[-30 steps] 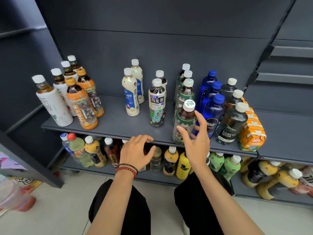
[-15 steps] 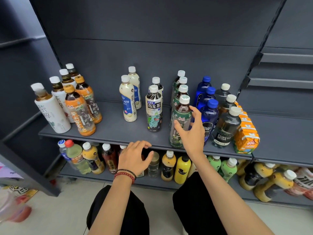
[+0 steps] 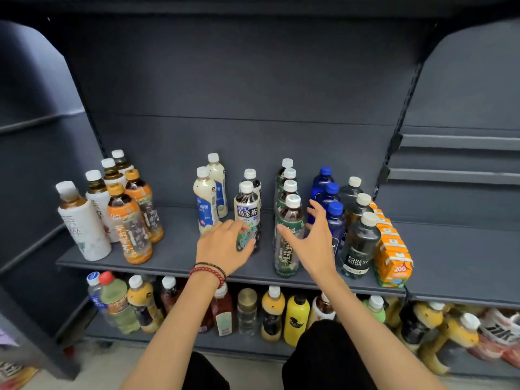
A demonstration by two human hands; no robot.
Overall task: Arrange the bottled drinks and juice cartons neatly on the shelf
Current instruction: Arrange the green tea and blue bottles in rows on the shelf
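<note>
As left hand (image 3: pixel 222 246) curls round the oolong bottle (image 3: pixel 247 211) near the shelf's (image 3: pixel 174 249) front edge, right hand (image 3: pixel 315 243) spread wide, likely squaring the green-tea row (image 3: pixel 285 257).

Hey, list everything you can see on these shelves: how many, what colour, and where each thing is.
White-wrapped tea bottles: four, white, far left of the upper shelf.
Orange-label bottles: two, orange, just right of those.
Milky bottles: two, cream, mid-shelf.
Oolong tea bottles: two, dark with cream labels, right of the milky ones.
Green-label tea bottles: four, green, next row right.
Blue bottles: three, blue, next row.
Forest Soda bottles: three, dark grey, next row.
Juice cartons: one row, count unclear, orange, upper shelf's right end.
Mixed bottles: many, yellow, green, red and others, lower shelf.
Left hand: one, red bracelet, curled round the front oolong bottle.
Right hand: one, open, by the front green-label bottle.
</note>
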